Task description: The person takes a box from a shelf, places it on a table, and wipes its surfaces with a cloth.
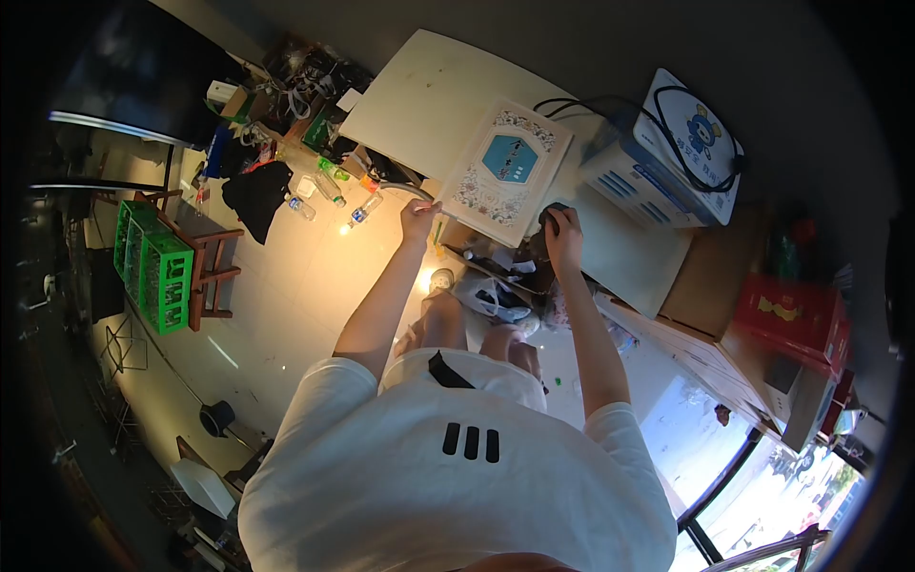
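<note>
A flat white box [470,195] with floral borders and a blue panel of writing lies on the pale table [410,95], its near end at the table's front edge. My left hand [419,221] is closed at the box's near left corner, fingertips pinching its edge. To the right of the box, my right hand [563,236] has its fingers curled over a small dark rounded object [553,210] by the table edge. What exactly this object is, I cannot make out.
A white and blue carton [629,176] with a black cable stands on the table's right. Further right is a red box [791,319]. Bottles [362,210] and plastic bags [491,296] lie on the floor. A green crate [152,267] sits at left on a wooden stool [212,272].
</note>
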A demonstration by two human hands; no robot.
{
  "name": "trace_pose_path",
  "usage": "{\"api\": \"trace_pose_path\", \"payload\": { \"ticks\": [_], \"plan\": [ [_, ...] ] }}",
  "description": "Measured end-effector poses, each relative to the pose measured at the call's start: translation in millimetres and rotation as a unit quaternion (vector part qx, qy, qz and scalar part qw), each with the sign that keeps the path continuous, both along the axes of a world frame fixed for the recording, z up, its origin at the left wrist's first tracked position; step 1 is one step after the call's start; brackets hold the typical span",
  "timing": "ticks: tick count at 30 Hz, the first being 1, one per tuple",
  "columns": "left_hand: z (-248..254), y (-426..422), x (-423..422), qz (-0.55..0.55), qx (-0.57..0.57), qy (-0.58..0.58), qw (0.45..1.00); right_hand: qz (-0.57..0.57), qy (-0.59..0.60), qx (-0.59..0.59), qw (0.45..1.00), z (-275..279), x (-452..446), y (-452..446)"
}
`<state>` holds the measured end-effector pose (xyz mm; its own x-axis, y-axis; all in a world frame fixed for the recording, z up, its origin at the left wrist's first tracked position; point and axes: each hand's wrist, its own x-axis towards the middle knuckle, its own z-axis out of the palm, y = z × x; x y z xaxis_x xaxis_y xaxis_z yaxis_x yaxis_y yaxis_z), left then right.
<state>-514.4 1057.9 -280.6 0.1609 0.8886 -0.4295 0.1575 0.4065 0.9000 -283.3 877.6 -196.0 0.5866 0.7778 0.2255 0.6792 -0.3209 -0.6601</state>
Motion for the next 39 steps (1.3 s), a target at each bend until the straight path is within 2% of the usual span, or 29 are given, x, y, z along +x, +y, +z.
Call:
{"api": "trace_pose_path", "payload": {
  "ticks": [1,6,7,8,11,13,14,16,20,22,23,25,26,29,32,34,35,37,39],
  "plan": [
    [1,6,-4,0.01,0.001,0.025,1.0,-0.005,0.003,-0.001,1.0,2,1,-4],
    [0,63,-23,0.069,0.115,-0.035,0.99,-0.013,0.032,0.004,0.999,-9,-8,-36],
    [4,77,-26,0.02,0.188,0.162,0.969,-0.019,0.032,0.005,0.999,-11,-11,-42],
    [3,80,-22,0.002,0.215,0.239,0.947,-0.025,0.05,0.006,0.998,-13,-14,-47],
    [86,31,34,-0.093,0.344,0.42,0.835,-0.04,0.08,0.003,0.996,-16,-17,-57],
    [97,-2,68,-0.239,0.383,0.368,0.813,-0.046,0.081,0.022,0.995,-18,-17,-59],
    [105,-15,86,-0.242,0.385,0.367,0.812,-0.05,0.081,0.023,0.995,-16,-16,-59],
    [119,-35,112,-0.382,0.332,0.438,0.743,-0.058,0.082,0.035,0.994,-10,-16,-61],
    [88,-40,125,-0.434,0.298,0.468,0.71,-0.076,0.086,0.039,0.993,-13,-10,-70],
    [65,-37,114,-0.4,0.421,0.523,0.624,-0.083,0.089,0.044,0.992,-17,-10,-77],
    [63,-36,112,-0.403,0.422,0.523,0.621,-0.087,0.091,0.044,0.991,-19,-11,-79],
    [89,-37,109,-0.447,0.361,0.468,0.671,-0.1,0.097,0.054,0.989,-22,-10,-81],
    [90,-38,106,-0.449,0.364,0.468,0.669,-0.104,0.097,0.056,0.988,-23,-10,-81],
    [89,-38,84,-0.471,0.39,0.472,0.635,-0.113,0.105,0.069,0.986,-25,-8,-81],
    [92,-33,51,-0.523,0.432,0.412,0.608,-0.123,0.113,0.067,0.984,-22,-1,-81],
    [95,-26,31,-0.579,0.465,0.383,0.55,-0.131,0.107,0.075,0.983,-12,3,-77],
    [98,-22,24,-0.58,0.465,0.384,0.548,-0.132,0.108,0.075,0.982,-8,3,-72],
    [111,-18,17,-0.628,0.454,0.379,0.507,-0.105,0.066,0.104,0.987,3,0,-57],
    [113,-15,18,-0.628,0.459,0.383,0.499,-0.055,0.052,0.091,0.993,8,-6,-36]
  ]
}}
